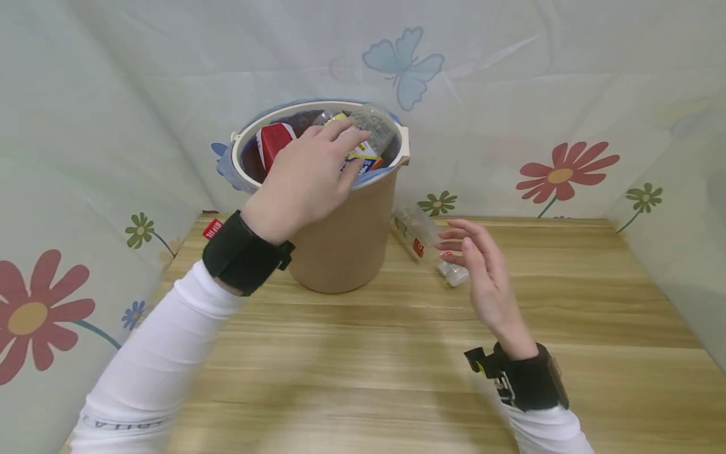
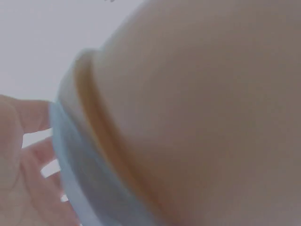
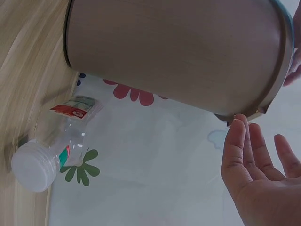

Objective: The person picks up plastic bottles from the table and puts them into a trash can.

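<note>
My left hand reaches over the mouth of a tan bin lined with a blue bag, its fingers spread above the contents. Under and beside those fingers show a red and white package, a clear plastic container and a colourful wrapper. In the left wrist view the hand appears at the bin's bag-covered rim. My right hand hovers above the table with relaxed fingers and nothing in it. Just past its fingertips lies a clear plastic bottle with a white cap.
The wooden table carries the bin towards its back left. White cloth walls printed with flowers and a butterfly stand close behind the bin and on both sides. A small red tag shows beside my left wrist.
</note>
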Available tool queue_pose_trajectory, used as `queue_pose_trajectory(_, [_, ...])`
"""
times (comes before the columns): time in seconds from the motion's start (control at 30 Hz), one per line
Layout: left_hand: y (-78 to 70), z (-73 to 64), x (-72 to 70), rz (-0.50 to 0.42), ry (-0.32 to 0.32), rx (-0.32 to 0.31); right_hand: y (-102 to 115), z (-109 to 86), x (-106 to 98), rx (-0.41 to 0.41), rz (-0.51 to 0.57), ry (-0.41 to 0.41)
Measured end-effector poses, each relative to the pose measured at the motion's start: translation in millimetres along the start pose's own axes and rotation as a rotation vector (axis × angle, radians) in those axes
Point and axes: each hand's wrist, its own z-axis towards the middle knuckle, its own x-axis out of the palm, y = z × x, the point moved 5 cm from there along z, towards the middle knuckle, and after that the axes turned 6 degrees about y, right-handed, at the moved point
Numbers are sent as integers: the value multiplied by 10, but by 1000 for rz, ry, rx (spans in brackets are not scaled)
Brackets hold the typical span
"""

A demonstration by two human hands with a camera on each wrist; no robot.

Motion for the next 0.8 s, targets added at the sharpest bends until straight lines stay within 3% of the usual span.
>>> queue_pose_trajectory(0.1, [-176,-98,36,4,-223,68,-27,-3,-39,11,-39,-12])
queue_pose_trajectory(0.2, [-363,-205,145,-23,-406,153,-67,-5,-84,38,-98,-26])
queue_pose_trajectory(0.37, [-602,-343,440,-54,-554,236,-154,-11,-153,108,-147,-48])
queue_pose_trajectory(0.53, [-727,-424,788,-102,-563,251,-223,-17,-196,132,-181,-55])
queue_pose_trajectory(0.8, [-702,-566,1355,-254,-385,94,-370,-34,-222,168,-277,-52])
